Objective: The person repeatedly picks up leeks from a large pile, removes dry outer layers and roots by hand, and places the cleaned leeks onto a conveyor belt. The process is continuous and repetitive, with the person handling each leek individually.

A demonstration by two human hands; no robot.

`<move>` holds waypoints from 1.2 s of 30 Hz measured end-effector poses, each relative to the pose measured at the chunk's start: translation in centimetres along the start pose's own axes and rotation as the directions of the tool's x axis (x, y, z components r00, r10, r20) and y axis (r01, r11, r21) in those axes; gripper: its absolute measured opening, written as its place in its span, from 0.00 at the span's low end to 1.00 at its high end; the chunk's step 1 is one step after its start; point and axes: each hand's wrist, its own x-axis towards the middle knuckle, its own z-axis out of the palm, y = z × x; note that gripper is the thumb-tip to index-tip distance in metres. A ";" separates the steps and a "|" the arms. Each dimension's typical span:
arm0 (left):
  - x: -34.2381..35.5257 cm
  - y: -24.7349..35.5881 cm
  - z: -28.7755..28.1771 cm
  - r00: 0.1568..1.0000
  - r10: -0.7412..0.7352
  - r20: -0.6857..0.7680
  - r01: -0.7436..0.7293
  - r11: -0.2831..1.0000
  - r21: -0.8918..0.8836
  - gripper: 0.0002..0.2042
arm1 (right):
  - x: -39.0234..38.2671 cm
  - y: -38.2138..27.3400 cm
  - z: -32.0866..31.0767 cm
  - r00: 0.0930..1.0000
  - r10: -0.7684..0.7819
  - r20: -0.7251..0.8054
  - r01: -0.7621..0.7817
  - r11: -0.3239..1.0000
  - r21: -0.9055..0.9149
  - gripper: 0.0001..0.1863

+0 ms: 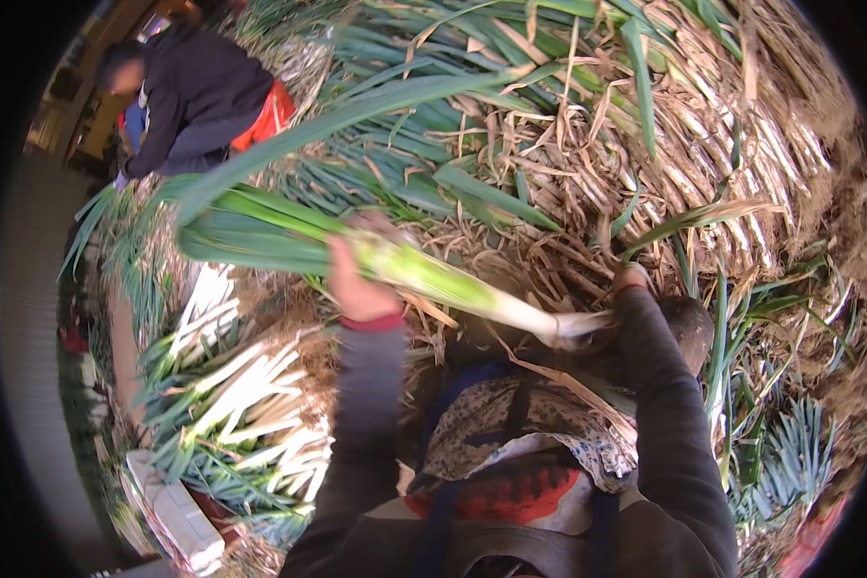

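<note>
The leek (453,285) slants across in front of me, its green leaves out to my left and its white root end pointing right, just beside my right forearm (645,366). Of my two hands, the left hand (361,284) is wrapped around the leek where green leaf gives way to pale stem. My right hand (633,275) is beyond the root end, at the near end of a loose leaf (698,221); I cannot tell whether its fingers grip that. Below the leek, a speckled cloth (482,433) covers my lap. To my left lie pale-stemmed leeks (265,390), with a white box (175,511) near them. A large heap of leeks (568,135) spreads beyond my hands. At upper left a co-worker (197,101) bends forward; a pale mark on the dark sleeve is too small to read.
</note>
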 end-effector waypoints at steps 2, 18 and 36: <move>2.7 3.1 -1.0 0.978 0.126 -0.167 -0.119 0.992 0.051 0.22 | 0.3 0.1 -1.3 0.997 0.053 0.050 -0.017 0.838 -0.545 0.25; 4.4 -7.6 -2.3 0.948 -0.299 -0.107 0.289 0.952 -0.098 0.44 | -12.2 -17.1 9.9 0.599 -0.755 0.266 0.750 0.646 0.143 0.26; -1.3 -7.5 0.4 0.979 -0.082 -0.188 0.145 0.925 0.350 0.19 | -11.0 -17.9 11.3 0.691 -0.705 0.160 0.488 0.618 0.617 0.21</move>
